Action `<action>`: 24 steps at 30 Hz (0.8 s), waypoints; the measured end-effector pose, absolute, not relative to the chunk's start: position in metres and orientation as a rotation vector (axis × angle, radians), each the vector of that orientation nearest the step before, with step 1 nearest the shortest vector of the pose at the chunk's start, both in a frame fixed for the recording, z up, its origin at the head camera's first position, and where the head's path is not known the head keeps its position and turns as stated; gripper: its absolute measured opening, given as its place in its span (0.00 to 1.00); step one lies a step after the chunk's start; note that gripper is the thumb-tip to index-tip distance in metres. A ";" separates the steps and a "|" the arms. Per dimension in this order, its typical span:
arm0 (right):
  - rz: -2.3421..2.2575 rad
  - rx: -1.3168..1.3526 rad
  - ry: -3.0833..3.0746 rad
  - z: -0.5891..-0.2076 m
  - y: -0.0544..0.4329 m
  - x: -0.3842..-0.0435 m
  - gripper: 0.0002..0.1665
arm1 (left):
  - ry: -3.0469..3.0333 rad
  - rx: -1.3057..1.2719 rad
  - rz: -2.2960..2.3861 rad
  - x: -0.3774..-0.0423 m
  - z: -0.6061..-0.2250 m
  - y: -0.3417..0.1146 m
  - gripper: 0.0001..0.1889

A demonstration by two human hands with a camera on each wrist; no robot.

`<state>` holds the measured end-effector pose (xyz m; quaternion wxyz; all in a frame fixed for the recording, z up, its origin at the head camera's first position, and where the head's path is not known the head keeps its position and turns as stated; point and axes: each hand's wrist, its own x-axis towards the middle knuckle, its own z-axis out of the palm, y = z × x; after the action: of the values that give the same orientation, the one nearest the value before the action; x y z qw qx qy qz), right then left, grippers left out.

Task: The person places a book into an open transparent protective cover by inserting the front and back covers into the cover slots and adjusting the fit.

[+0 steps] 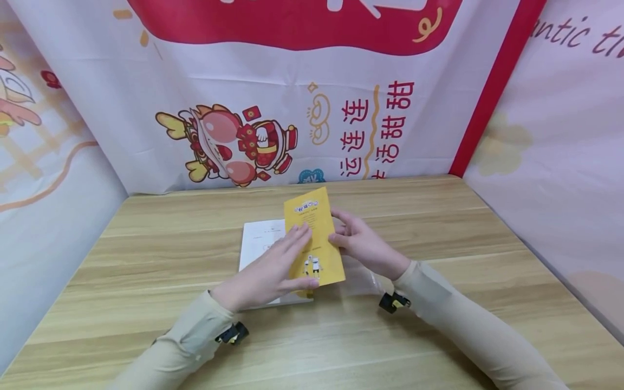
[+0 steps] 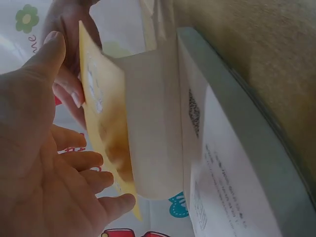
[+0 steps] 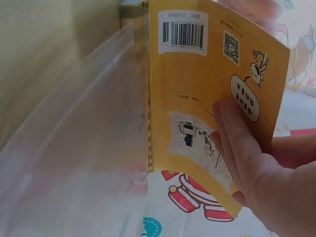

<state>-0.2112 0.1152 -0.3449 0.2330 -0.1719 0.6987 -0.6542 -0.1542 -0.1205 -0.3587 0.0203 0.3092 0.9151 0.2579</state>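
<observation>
One book (image 1: 258, 238), yellow cover (image 1: 323, 244) raised — right hand (image 1: 363, 241) pinches its edge, left hand (image 1: 273, 271) lies loosely spread at its face — beside clear plastic sleeve (image 3: 89, 143).

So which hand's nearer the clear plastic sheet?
Right. The right hand pinches the free edge of the yellow back cover, on the same side as the clear plastic sheet. The left hand is on the cover's opposite side, farther off.

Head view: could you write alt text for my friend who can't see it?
A person's right hand pinches the edge of the yellow cover of an open book, the left hand in front of the cover. The book lies on a wooden table before a cloth printed with a cartoon figure.
</observation>
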 end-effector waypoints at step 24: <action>-1.813 -0.519 1.765 -0.347 0.106 -0.195 0.40 | 2.880 0.982 0.729 -0.153 -0.370 -0.115 0.44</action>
<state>-0.1947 0.1059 -0.3465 0.2755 -0.1931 0.6569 -0.6747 -0.1528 -0.1153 -0.3700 0.0063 0.3138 0.9204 0.2329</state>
